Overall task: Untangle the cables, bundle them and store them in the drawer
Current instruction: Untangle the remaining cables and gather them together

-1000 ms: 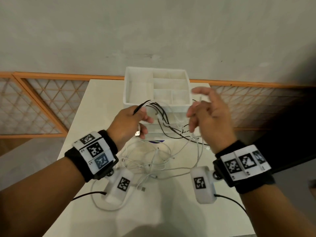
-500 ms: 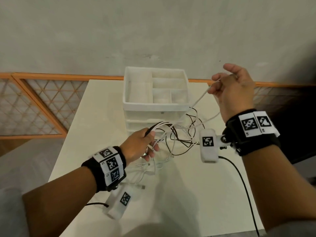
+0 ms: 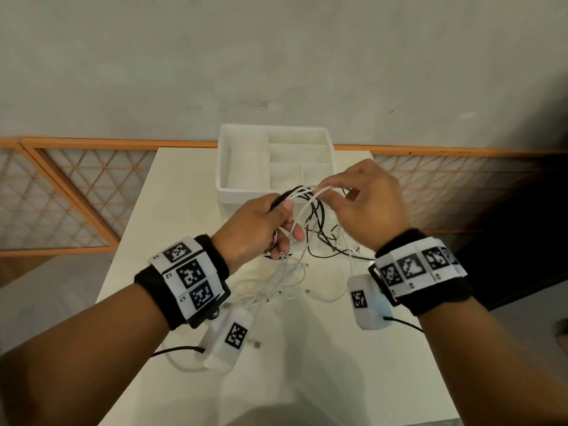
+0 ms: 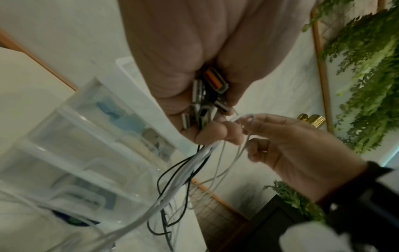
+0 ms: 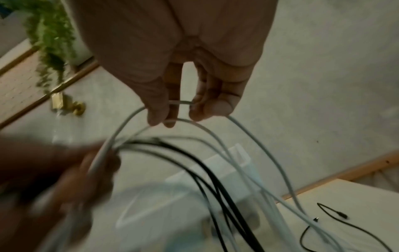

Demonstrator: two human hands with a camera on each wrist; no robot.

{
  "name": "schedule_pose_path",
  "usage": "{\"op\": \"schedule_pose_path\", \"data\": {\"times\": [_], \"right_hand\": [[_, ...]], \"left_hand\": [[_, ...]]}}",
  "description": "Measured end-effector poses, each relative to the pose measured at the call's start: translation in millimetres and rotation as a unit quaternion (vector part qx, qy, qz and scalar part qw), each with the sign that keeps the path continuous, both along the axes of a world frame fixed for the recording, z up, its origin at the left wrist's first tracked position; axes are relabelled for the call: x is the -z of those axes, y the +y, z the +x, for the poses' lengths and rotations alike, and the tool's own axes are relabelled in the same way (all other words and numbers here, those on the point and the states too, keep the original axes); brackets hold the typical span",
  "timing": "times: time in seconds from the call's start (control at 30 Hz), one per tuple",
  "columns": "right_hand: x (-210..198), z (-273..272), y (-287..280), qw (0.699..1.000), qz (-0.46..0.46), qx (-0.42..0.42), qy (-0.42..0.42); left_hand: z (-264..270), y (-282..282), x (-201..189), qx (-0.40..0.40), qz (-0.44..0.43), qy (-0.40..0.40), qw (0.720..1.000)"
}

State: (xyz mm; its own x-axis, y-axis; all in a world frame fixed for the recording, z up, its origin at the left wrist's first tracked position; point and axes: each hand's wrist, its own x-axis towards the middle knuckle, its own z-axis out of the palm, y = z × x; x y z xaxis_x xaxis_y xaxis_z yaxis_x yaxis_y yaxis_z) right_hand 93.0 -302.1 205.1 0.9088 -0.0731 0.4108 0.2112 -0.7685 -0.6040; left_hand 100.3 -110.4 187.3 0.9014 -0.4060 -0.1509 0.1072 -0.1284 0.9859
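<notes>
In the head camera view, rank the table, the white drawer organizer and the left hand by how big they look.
1. table
2. white drawer organizer
3. left hand, though it is nearer the camera, so organizer versus hand is unsure.

White table (image 3: 190, 179) set against a grey plaster wall (image 3: 276, 56). An orange wooden rail (image 3: 123, 144) runs along the wall's base, behind the table, with lattice panels (image 3: 76, 192) of diamond pattern below it on both sides. Green hanging foliage (image 4: 371, 68) shows at the right of the left wrist view, and again, blurred, at upper left in the right wrist view (image 5: 51, 39). A small gold-coloured object (image 5: 66, 105) sits near the rail; its shape is too blurred to name. A dark area (image 3: 522, 241) lies to the table's right.
</notes>
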Motion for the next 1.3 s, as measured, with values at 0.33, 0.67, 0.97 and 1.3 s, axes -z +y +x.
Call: {"op": "schedule_pose_path", "data": {"times": [0.33, 0.67, 0.97, 1.3], "right_hand": [[-52.3, 26.5, -56.7, 0.956, 0.219, 0.159, -0.111], [-55.5, 48.5, -51.4, 0.970, 0.214, 0.092, -0.072], [35.6, 28.6, -74.9, 0.966, -0.052, 0.084, 0.240], [36.2, -38.9, 37.0, 0.958, -0.104, -0.205, 0.174]], "left_hand": [[-4.2, 36.7, 58.5, 0.019, 0.177, 0.025, 0.984], [-0.2, 47.2, 46.7, -0.033, 0.176, 0.014, 0.984], [0.9, 47.9, 29.5, -0.061, 0.139, 0.040, 0.988], [2.2, 22.9, 5.1, -0.045, 0.092, 0.079, 0.992]]}}
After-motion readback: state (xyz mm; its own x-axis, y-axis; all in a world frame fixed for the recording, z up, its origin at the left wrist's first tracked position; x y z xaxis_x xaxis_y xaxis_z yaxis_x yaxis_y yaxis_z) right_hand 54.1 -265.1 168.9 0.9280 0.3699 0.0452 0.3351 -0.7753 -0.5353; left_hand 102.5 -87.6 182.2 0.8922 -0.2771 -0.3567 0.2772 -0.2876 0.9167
